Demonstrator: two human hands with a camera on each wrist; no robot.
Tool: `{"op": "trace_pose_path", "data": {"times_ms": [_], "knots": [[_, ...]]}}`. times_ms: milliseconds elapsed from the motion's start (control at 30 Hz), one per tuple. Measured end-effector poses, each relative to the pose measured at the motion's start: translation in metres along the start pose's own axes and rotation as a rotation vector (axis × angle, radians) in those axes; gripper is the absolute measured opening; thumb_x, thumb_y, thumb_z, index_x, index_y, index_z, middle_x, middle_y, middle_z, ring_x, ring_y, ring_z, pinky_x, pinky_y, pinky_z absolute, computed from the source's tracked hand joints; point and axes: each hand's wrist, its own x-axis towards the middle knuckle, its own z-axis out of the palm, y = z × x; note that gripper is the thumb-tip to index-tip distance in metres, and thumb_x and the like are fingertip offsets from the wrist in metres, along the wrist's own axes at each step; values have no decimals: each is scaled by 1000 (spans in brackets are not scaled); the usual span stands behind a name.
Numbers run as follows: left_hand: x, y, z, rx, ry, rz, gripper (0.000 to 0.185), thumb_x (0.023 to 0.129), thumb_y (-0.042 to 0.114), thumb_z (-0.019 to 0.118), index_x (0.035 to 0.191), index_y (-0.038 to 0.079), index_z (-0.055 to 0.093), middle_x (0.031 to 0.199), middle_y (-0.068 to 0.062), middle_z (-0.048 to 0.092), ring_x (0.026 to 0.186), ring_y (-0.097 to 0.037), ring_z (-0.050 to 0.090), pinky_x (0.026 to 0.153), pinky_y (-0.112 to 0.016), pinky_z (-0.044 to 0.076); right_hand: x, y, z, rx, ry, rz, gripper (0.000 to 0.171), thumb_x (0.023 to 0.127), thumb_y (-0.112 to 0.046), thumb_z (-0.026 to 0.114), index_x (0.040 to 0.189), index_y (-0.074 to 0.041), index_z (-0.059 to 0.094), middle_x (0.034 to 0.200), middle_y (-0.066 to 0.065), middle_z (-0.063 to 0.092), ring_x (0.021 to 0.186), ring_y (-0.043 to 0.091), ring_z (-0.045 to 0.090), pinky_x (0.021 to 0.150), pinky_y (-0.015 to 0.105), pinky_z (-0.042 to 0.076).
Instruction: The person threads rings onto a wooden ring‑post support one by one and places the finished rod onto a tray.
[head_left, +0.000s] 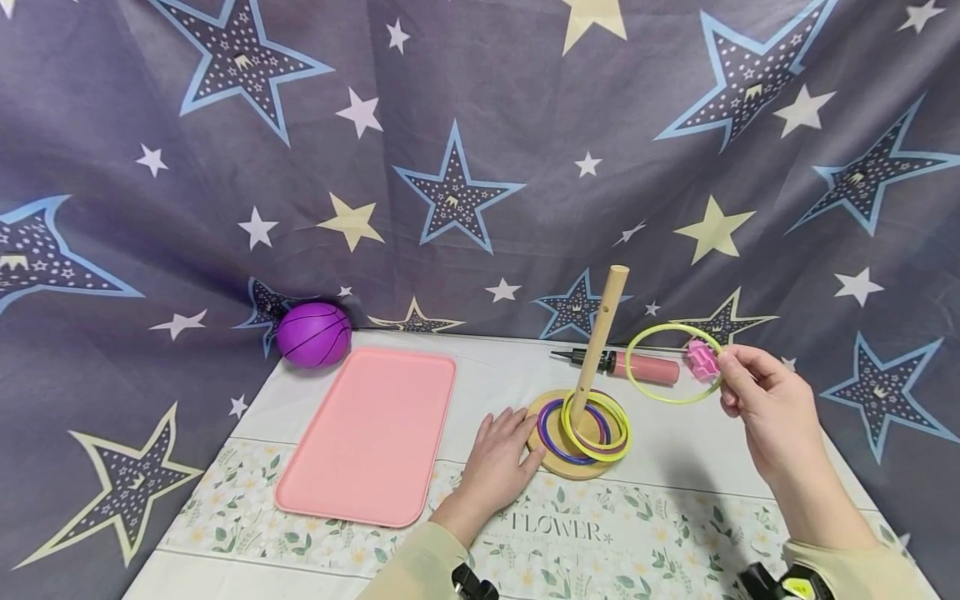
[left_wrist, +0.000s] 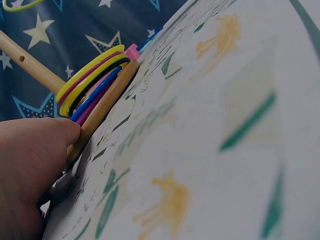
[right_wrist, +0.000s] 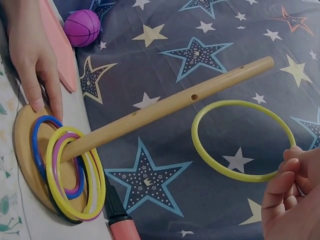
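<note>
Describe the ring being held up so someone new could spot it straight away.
Find the wooden post standing on the table. To its right in the head view, the right hand pinches a thin yellow-green ring. Unlike the rings around the post's foot, this one is held in the air.

"FLOWER" (head_left: pixel 555 527) in grey caps on flower-print tblcloth (head_left: pixel 495 375) w/ leaves

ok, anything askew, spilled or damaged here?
Only slightly askew: the stacked rings around the post don't line up. In the head view, a blue ring sits further left on the base than the yellow rings above it. I see no spill or damage.
</note>
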Motion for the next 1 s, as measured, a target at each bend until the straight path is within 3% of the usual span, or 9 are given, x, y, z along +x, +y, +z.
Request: {"op": "trace_pose_path", "data": {"times_ms": [567,1000], "knots": [[0,2,-1,-8,15,9,56,112,39,64,161,13,58,168,-13,52,159,-37,40,134,-61,21,15,-23,29,12,-60,-58,6,108,-7,72,111,-5,77,78,2,63,63,12,55,53,21,47],[-1,2,-2,-12,14,7,55,112,38,65,161,13,59,167,-13,52,159,-38,40,134,-61,21,26,-48,59,60,-109,-113,9,107,-8,73,112,-1,76,74,5,55,58,15,51,44,20,46]]}}
